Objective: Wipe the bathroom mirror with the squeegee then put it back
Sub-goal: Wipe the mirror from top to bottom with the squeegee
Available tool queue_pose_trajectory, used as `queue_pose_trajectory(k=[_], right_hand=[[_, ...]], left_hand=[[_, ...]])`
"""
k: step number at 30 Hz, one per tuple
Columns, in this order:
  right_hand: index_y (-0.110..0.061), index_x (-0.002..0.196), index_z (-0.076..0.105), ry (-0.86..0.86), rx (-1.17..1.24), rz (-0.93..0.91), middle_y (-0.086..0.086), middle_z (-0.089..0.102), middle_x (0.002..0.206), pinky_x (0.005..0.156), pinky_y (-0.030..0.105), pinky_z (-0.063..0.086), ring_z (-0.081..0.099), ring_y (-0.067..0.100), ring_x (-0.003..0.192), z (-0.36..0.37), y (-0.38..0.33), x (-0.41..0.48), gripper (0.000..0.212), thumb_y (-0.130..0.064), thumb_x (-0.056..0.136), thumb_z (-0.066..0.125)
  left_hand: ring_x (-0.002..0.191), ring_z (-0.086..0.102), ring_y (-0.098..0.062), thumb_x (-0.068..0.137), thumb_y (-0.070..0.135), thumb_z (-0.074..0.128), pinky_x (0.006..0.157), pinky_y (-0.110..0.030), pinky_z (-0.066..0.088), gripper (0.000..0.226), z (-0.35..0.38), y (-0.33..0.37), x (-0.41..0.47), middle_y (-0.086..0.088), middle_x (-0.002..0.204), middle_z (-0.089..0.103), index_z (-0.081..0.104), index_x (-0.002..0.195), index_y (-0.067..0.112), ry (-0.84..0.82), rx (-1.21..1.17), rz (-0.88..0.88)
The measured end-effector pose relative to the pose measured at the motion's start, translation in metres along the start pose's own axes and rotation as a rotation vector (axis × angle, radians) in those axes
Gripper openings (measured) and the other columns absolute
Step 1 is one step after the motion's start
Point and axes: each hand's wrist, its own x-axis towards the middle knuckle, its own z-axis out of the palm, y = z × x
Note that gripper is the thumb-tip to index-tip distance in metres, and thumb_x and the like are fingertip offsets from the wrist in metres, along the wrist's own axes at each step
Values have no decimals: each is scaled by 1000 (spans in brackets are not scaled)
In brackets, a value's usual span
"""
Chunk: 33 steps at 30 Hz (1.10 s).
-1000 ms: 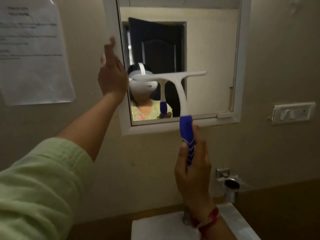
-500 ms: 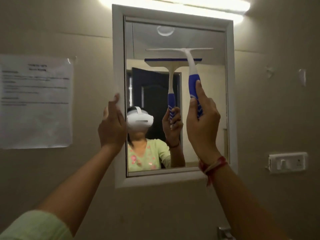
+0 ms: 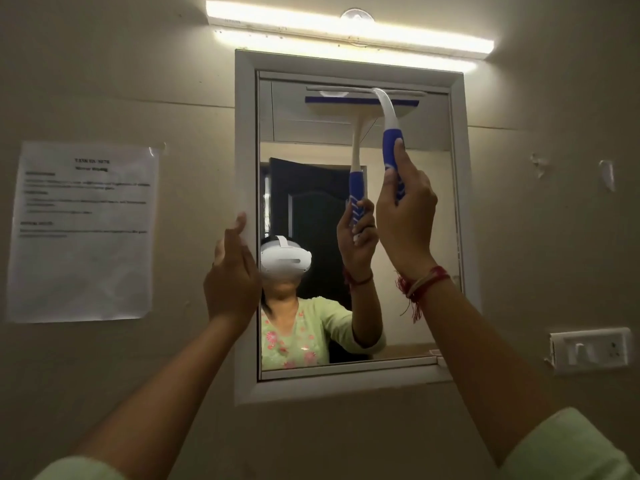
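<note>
Right hand (image 3: 405, 209) fingers clamped on squeegee (image 3: 391, 133) handle, blade at mirror (image 3: 398, 306) top edge. Left hand (image 3: 232, 275) flat, fingers together, on mirror's left frame. Judged: downward wipe starting; wiping, return left.

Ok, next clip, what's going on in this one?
A person is cleaning a wall-mounted bathroom mirror. The right hand grips the blue handle of a squeegee, whose blade sits across the top of the glass, just under the frame. The left hand rests flat against the mirror's left frame edge. A tube light glows above; a printed sheet hangs to the left.
</note>
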Motion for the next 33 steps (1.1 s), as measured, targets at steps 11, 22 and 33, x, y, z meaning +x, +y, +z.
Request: queue_pose_trajectory(k=[11, 22, 33], right_hand=[[-12, 142, 33, -78, -157, -53, 13, 65, 109, 87, 31, 54, 64, 23, 92, 1, 1, 8, 50, -23, 95, 47], [-14, 143, 29, -104, -257, -78, 15, 64, 108, 84, 33, 53, 64, 25, 90, -15, 1, -13, 53, -24, 95, 46], [-14, 144, 24, -186, -260, -53, 17, 63, 97, 76, 22, 46, 51, 10, 76, -38, 9, -61, 55, -19, 95, 46]], left_hand=[[55, 46, -11, 100, 18, 31, 47, -11, 23, 35, 0, -1, 0, -16, 115, 59, 39, 134, 21, -18, -34, 18], [59, 47, -14, 100, 16, 32, 47, -16, 28, 36, -2, 0, -1, -16, 118, 58, 39, 135, 19, -27, -49, 14], [63, 53, -18, 101, 20, 30, 50, -16, 32, 37, -4, -1, 1, -14, 121, 57, 37, 137, 21, -32, -57, 28]])
